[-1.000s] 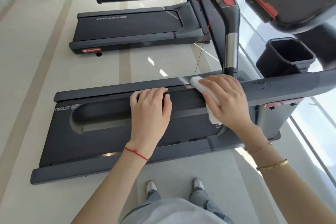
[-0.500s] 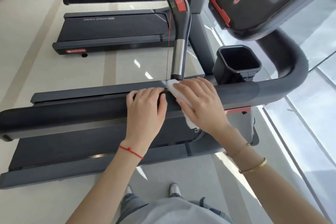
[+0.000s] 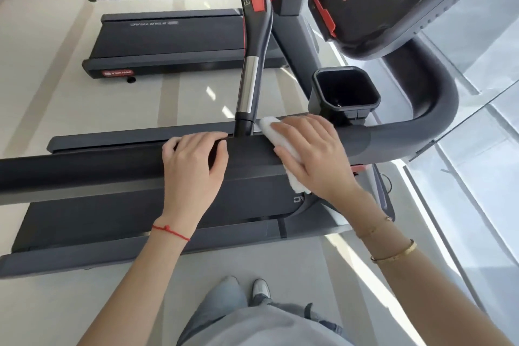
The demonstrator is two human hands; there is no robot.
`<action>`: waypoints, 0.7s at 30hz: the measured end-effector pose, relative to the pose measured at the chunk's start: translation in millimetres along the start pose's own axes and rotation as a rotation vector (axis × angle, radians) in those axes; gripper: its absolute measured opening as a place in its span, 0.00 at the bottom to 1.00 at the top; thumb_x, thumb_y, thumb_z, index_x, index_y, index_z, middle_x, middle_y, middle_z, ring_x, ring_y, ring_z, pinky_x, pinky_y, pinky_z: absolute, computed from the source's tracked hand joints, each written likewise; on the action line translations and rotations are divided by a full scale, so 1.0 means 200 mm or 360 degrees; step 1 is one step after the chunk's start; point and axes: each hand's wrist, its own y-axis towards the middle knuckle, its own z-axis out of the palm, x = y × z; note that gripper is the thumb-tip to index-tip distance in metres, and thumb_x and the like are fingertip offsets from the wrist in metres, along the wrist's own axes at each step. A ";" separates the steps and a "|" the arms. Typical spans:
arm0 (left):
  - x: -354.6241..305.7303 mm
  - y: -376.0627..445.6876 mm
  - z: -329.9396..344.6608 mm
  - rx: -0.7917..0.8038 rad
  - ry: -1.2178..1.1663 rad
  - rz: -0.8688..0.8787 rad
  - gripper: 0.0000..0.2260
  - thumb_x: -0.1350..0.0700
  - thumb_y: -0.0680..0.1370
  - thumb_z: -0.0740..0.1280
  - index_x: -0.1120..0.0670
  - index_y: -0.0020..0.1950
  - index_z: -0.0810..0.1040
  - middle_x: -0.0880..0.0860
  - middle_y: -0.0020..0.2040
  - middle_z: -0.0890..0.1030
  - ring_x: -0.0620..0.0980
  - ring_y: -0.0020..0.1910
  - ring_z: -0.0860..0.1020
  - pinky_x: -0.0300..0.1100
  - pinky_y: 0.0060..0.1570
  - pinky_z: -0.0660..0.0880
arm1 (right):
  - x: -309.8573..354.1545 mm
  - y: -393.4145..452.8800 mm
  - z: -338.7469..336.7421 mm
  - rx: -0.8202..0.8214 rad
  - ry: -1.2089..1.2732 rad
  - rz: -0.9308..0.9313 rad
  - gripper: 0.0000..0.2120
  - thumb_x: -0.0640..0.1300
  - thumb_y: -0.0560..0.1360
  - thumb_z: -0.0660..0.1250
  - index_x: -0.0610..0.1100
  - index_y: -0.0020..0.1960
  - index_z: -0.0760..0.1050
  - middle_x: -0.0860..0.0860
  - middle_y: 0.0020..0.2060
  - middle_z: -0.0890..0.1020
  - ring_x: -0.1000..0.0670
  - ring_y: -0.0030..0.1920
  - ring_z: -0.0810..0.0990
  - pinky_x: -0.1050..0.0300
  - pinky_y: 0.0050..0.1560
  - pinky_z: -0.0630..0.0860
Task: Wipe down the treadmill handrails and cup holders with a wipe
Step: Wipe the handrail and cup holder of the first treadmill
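Pressing wipe (image 3: 283, 146) on handrail (image 3: 84, 168), right hand (image 3: 311, 154); "STAR TRAC" badge (image 3: 117, 73) beyond.

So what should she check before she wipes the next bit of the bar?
1. Wipe under the right hand: ok, the hand presses it flat on the handrail.
2. Left hand steadying the handrail: ok, its fingers rest over the top.
3. Path toward the curved end: ok, the rail ahead of the wipe is bare.
4. Near cup holder wiped: cannot tell.
5. Is the wipe damp enough: cannot tell.
6. Upright bar joining the rail between the hands: not ok for a straight sweep leftward, wipe around it.
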 end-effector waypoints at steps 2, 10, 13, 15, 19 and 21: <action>0.01 0.00 0.00 0.0004 -0.0006 0.0001 0.11 0.52 0.82 0.59 0.49 0.57 0.80 0.44 0.50 0.82 0.47 0.51 0.79 0.48 0.64 0.64 | -0.11 -0.05 -0.05 -0.0096 -0.0064 0.0160 0.13 0.47 0.82 0.57 0.46 0.59 0.79 0.51 0.51 0.82 0.45 0.53 0.79 0.48 0.65 0.69; 0.00 0.00 0.00 0.0051 0.0002 0.0000 0.10 0.53 0.82 0.60 0.50 0.58 0.80 0.45 0.52 0.83 0.48 0.53 0.79 0.49 0.63 0.65 | 0.20 0.05 0.10 -0.0132 -0.0038 0.0381 0.14 0.48 0.82 0.56 0.48 0.55 0.80 0.52 0.50 0.81 0.47 0.52 0.77 0.51 0.63 0.67; 0.01 0.00 -0.02 0.0097 -0.0024 0.0022 0.11 0.54 0.82 0.61 0.51 0.60 0.80 0.46 0.53 0.83 0.48 0.54 0.79 0.49 0.63 0.65 | 0.25 0.06 0.14 -0.0038 0.0087 0.0151 0.17 0.51 0.82 0.57 0.44 0.63 0.77 0.49 0.56 0.80 0.45 0.58 0.77 0.49 0.67 0.66; 0.01 0.00 -0.03 0.0115 -0.0037 0.0034 0.11 0.54 0.82 0.61 0.51 0.60 0.80 0.47 0.54 0.82 0.48 0.55 0.79 0.49 0.64 0.65 | 0.17 0.03 0.10 -0.0002 0.0054 0.0054 0.17 0.51 0.82 0.58 0.43 0.64 0.76 0.48 0.58 0.79 0.45 0.60 0.76 0.49 0.68 0.66; 0.00 0.00 -0.03 0.0158 -0.0036 0.0010 0.12 0.54 0.82 0.60 0.51 0.61 0.80 0.48 0.55 0.82 0.49 0.57 0.78 0.50 0.65 0.64 | -0.05 -0.07 -0.02 -0.0173 -0.0117 0.0399 0.12 0.48 0.82 0.58 0.46 0.58 0.78 0.50 0.54 0.80 0.45 0.56 0.77 0.47 0.67 0.67; -0.01 0.01 -0.03 0.0177 -0.0051 0.0005 0.12 0.54 0.82 0.60 0.51 0.61 0.79 0.47 0.55 0.82 0.48 0.57 0.78 0.49 0.66 0.63 | -0.06 -0.07 -0.03 -0.0268 -0.0163 0.0619 0.10 0.46 0.81 0.59 0.47 0.54 0.79 0.51 0.50 0.80 0.45 0.53 0.77 0.47 0.65 0.68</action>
